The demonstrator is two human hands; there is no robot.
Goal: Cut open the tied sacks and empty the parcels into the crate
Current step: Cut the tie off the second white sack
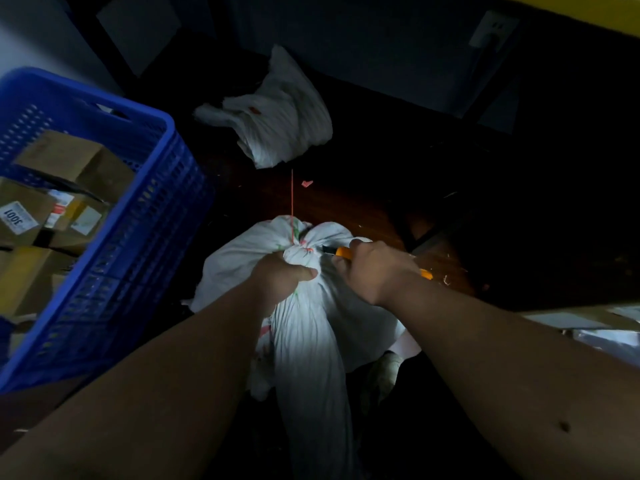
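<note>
Sack (304, 327) neck gripped by left hand (280, 282), right hand (374, 268) holding knife (341, 252) over dim, seemingly wooden floor (346, 199).

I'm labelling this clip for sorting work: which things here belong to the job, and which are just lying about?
In the job:
tied white cloth sack, neck gripped by left hand
orange-handled utility knife in right hand
red tie string
blue plastic crate holding cardboard parcels

Lying about:
crumpled empty white sack
red scrap
wall socket

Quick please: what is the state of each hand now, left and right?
Left hand: closed, its grip bunches the neck of the tied sack.
Right hand: closed around the orange cutter, blade at the knot.
</note>
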